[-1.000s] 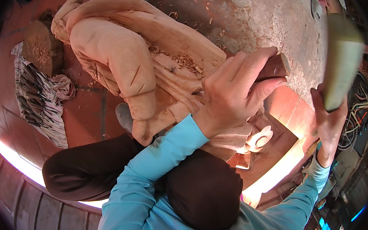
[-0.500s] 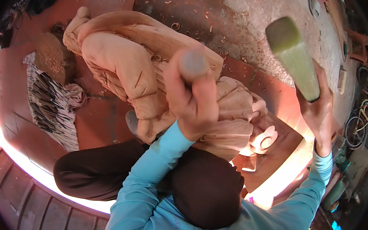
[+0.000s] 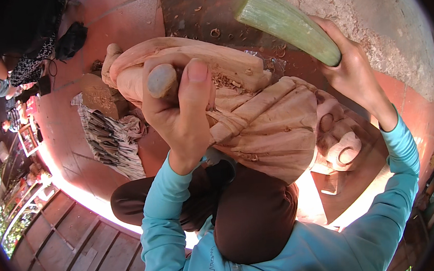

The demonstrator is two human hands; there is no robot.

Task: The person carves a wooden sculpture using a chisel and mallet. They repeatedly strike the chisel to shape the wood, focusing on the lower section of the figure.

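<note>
Wooden carved figure [image 3: 272, 121], one, left hand [image 3: 180, 118] gripping one chisel handle [image 3: 162, 81], right hand [image 3: 349, 71] clutching one green mallet [image 3: 284, 20]

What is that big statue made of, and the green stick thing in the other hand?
The big statue looks like pale, raw wood: matte, unpainted, with carved folds and loose shavings lying on it. The green stick, raised in the right hand, also seems wooden, given the streaky grain along it and its flat cut end, though its greenish tint could be paint or stain.

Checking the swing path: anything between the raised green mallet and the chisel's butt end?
Head view: no tool between mallet and chisel butt; behind the gap, only the wooden carving.
</note>
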